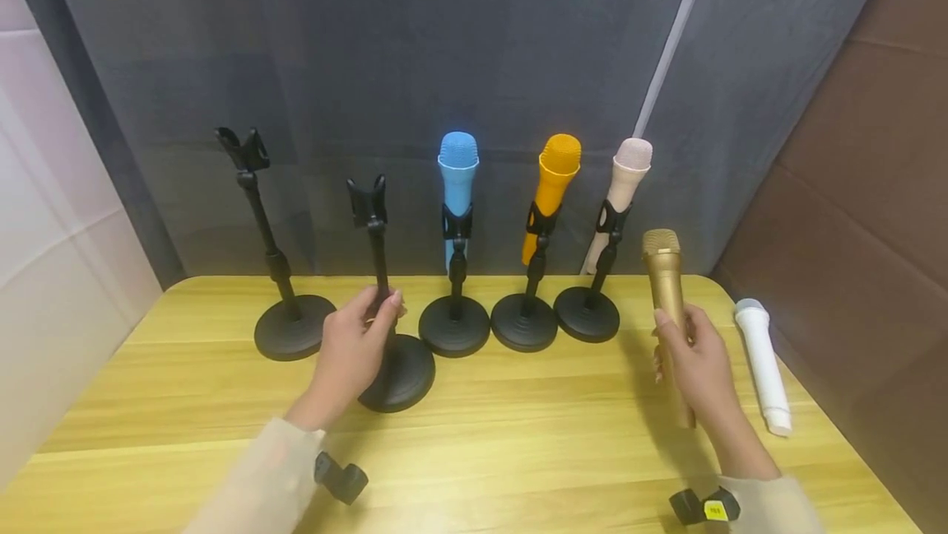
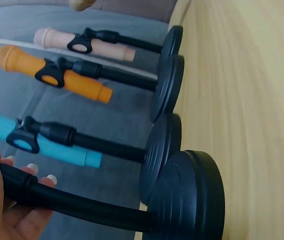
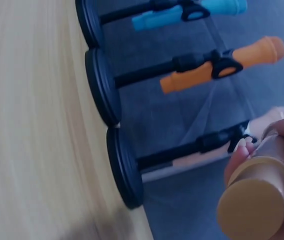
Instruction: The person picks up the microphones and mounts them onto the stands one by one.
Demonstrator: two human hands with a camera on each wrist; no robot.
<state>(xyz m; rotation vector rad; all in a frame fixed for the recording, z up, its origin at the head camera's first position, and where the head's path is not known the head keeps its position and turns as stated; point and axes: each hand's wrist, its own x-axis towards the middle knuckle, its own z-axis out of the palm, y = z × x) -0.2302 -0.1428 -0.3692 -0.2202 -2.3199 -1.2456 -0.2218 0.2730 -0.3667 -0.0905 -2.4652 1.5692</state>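
Observation:
My left hand [image 1: 357, 349] grips the pole of a black microphone stand [image 1: 400, 378] whose clip holds nothing. In the left wrist view the fingers wrap the stand's pole [image 2: 82, 205] above its round base. My right hand [image 1: 696, 361] holds a gold microphone [image 1: 664, 283] by its handle, head up, over the right side of the table. The gold microphone's round bottom end [image 3: 252, 210] faces the right wrist camera. Beside that hand, a white microphone [image 1: 763, 365] lies on the table.
Blue [image 1: 458, 164], orange [image 1: 557, 168] and pale pink [image 1: 629, 168] microphones sit in black stands in a row along the table's back edge. Another black stand [image 1: 292, 324], its clip bare, stands at the far left. A grey curtain [image 1: 370, 65] hangs behind the wooden table [image 1: 518, 452].

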